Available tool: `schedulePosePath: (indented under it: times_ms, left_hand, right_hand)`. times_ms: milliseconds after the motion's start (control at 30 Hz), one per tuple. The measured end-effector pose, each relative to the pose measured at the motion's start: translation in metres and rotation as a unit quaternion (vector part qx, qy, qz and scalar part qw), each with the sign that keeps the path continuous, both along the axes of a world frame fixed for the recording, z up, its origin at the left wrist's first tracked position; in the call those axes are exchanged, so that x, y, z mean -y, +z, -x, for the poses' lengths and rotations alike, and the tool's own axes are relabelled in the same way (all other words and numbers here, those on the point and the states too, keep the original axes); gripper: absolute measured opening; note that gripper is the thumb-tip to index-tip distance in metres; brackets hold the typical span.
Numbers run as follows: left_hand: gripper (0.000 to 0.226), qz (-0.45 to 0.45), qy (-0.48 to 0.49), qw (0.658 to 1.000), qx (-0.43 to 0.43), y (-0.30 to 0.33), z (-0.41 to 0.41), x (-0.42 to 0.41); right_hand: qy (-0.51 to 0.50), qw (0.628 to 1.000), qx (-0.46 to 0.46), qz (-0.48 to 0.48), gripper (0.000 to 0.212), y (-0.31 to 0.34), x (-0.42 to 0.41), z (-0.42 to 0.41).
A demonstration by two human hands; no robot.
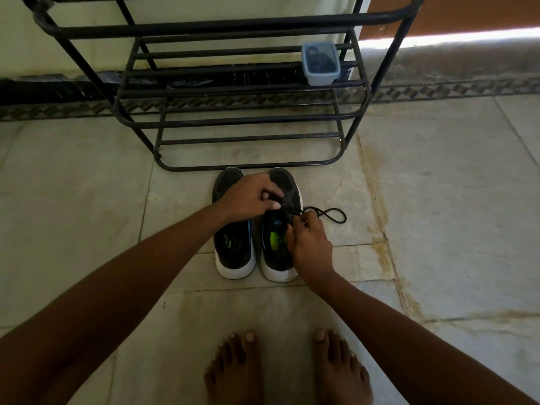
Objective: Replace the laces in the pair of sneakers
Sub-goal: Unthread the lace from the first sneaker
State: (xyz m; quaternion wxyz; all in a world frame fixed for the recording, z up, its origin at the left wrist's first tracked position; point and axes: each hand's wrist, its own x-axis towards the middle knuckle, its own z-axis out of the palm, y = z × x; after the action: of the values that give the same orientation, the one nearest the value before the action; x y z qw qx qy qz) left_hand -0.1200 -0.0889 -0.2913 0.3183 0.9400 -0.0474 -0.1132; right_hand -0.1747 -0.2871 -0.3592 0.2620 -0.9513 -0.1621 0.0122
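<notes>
Black lace (327, 214) between both hands, beside right sneaker (282, 229).

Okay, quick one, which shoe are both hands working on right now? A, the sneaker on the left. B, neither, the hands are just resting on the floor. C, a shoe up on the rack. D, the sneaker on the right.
D: the left hand and right hand both pinch the black lace at the right sneaker.
</notes>
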Motion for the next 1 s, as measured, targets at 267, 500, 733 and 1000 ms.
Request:
schedulePosePath:
  times_ms: [267,500,733,1000]
  left_hand:
    - [0.022,0.289,0.328,0.898,-0.049,0.002,-0.017,-0.005]
    - [0.029,0.038,0.049,0.998,-0.015,0.006,0.0,-0.015]
    - [0.012,0.333,0.371,0.865,0.057,0.03,-0.021,0.004]
    - [0.039,-0.143,-0.111,0.983,-0.019,0.03,0.0,-0.004]
  right_hand:
    - [-0.021,0.998,0.046,0.029,0.039,-0.001,0.001,0.0]
    - [-0.03,0.997,0.051,0.056,0.043,-0.003,-0.003,0.001]
    - [-0.044,0.997,0.038,0.043,0.034,-0.002,-0.002,0.003]
    - [-0.048,0.995,0.073,0.047,0.017,-0.006,-0.003,0.002]
